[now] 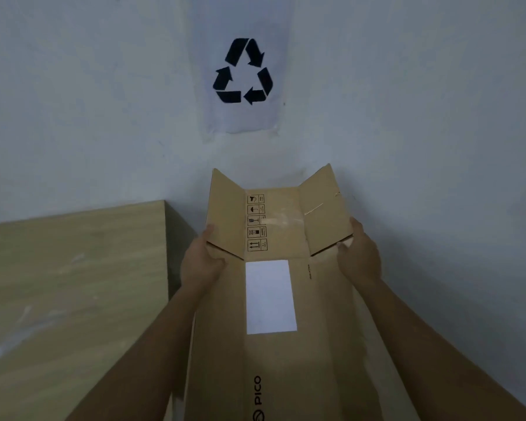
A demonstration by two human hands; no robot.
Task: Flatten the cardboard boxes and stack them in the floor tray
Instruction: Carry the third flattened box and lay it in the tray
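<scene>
A brown cardboard box (274, 354) with a white label and "PICO" print stretches from the bottom of the head view up toward the wall. Its far end flaps are spread open, with handling symbols on the middle flap. My left hand (202, 259) grips the box's left edge at the flap crease. My right hand (359, 250) holds the right edge beside the right flap. The floor tray is not in view.
A light wooden table (73, 284) stands to the left, its corner close to the box. Straight ahead on the pale wall hangs a white sheet with a black recycling symbol (243, 71).
</scene>
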